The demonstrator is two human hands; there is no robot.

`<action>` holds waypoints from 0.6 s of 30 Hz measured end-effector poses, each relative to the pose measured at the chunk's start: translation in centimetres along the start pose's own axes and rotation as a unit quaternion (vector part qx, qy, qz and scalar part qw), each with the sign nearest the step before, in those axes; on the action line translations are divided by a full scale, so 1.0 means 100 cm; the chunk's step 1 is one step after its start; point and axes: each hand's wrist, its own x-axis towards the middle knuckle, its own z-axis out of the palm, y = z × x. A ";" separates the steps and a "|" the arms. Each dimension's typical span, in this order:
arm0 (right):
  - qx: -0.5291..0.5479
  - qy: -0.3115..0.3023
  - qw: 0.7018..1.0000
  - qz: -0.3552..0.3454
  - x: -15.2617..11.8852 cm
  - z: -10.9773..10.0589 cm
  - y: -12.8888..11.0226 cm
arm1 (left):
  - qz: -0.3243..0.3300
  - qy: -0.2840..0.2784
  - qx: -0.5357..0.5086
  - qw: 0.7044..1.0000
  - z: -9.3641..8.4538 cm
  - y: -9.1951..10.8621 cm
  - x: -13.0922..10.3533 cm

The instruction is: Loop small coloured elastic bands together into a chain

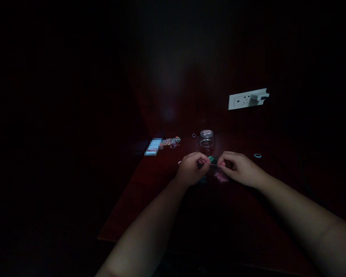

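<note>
My left hand (193,167) and my right hand (238,167) meet over the dark red table, each closed in a pinch. Between their fingertips runs a thin, pale hair tie (214,165), pulled short and straight. Just behind the fingertips sits a small heap of green hair ties (211,158). A bunch of pink hair ties (221,176) lies below, beside my right hand. Under my left hand are blue hair ties (202,179), partly hidden and dim. A clear round jar (207,142) with a patterned lid (207,132) stands beyond both hands.
At the back left lie a lit phone (153,147), its screen blurred, and a pile of mixed coloured hair ties (171,142). A single blue hair tie (257,156) is at the right. A wall socket (248,99) holds a plug. The table's left edge (118,205) slants forward; surroundings are dark.
</note>
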 end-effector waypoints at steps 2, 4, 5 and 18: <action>-0.004 -0.038 0.999 0.015 -0.001 -0.001 0.006 | -0.001 0.000 0.003 1.000 0.000 -0.001 0.000; -0.005 -0.061 0.998 0.029 -0.002 -0.001 0.010 | -0.001 0.000 0.001 1.000 0.000 -0.001 0.000; -0.004 -0.066 0.997 0.034 -0.002 -0.001 0.012 | 0.000 0.000 0.000 1.000 0.000 -0.002 0.000; -0.026 -0.111 0.990 0.085 -0.002 -0.004 0.014 | 0.000 -0.011 0.001 1.000 0.001 -0.003 -0.001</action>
